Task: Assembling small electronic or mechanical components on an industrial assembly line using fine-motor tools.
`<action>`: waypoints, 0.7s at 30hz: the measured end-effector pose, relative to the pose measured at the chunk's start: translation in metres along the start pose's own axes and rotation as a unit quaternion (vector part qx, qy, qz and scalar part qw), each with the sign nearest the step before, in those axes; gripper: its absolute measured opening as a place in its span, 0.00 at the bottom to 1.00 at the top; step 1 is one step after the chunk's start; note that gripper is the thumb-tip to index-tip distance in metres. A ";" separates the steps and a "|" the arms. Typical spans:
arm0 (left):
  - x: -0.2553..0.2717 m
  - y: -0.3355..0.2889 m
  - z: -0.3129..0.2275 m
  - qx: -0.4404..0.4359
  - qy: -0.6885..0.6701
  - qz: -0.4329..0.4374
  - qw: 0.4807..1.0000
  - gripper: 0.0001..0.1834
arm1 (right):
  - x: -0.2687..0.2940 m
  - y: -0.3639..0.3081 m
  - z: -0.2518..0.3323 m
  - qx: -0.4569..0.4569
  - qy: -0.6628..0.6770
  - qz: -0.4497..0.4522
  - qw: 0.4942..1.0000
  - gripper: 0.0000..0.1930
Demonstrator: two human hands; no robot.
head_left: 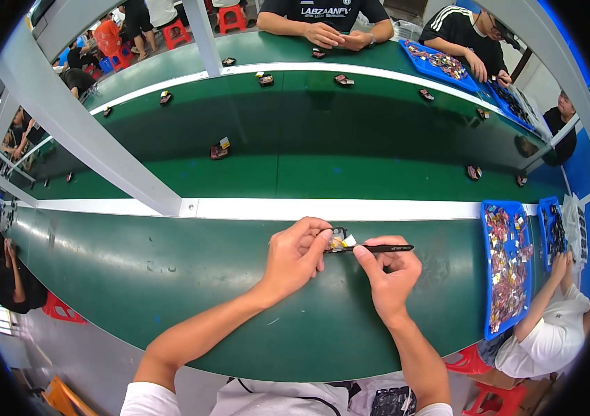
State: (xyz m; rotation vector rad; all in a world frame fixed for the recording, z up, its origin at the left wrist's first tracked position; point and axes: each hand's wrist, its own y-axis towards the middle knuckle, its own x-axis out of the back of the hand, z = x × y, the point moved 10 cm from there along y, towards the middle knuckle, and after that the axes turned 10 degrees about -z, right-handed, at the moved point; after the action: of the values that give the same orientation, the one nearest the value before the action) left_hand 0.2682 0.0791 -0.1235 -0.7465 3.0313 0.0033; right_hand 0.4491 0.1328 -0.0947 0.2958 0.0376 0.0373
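On a long green tabletop (170, 277) in a busy workshop, a person's two bare hands meet near the middle of the view. The left hand (295, 253) pinches a small dark part (338, 240) with a pale yellow tag between thumb and fingertips, its grip narrow and closed on the piece. The right hand (390, 274) has its grip closed around black tweezers (378, 247), which lie level, their tip touching the part. The part is held just above the tabletop, close to a white rail (336, 209) that runs across the view.

Beyond the rail lies a darker green belt (350, 152), carrying more small dark parts well apart from one another; one with a yellow tag (220, 149) sits left of centre. A grey metal post (80, 132) slants across the left side.

To the right, a blue tray (490, 277) holds a heap of small mixed-colour pieces, and a second blue tray (550, 232) stands just beside it. A neighbour in a white shirt (551, 340) reaches toward these trays. Across the belt, people in black shirts sit at the far tabletop, with another blue tray (440, 66) of pieces by them. Red stools (232, 17) stand behind the far side.
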 end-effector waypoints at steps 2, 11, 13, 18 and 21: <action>-0.001 -0.001 -0.001 -0.009 0.002 -0.001 1.000 0.09 | 0.000 0.000 -0.001 0.001 0.006 -0.003 1.000 0.08; -0.004 -0.001 -0.001 -0.014 -0.003 0.001 1.000 0.09 | 0.001 -0.001 -0.001 0.018 -0.032 0.006 0.999 0.07; -0.005 -0.001 0.000 -0.012 -0.009 0.000 1.000 0.09 | 0.003 -0.001 -0.002 0.011 -0.024 -0.007 1.000 0.07; -0.007 -0.001 0.001 -0.007 -0.012 0.003 1.000 0.10 | 0.005 0.001 0.000 0.010 -0.034 -0.009 0.999 0.08; -0.010 -0.001 0.000 -0.003 -0.012 0.010 1.000 0.10 | 0.005 0.002 0.000 0.013 -0.042 0.003 0.999 0.07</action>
State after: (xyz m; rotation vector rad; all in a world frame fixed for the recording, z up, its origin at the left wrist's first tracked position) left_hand 0.2774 0.0824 -0.1234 -0.7100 3.0176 0.0222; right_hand 0.4544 0.1347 -0.0944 0.3240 -0.0459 0.0310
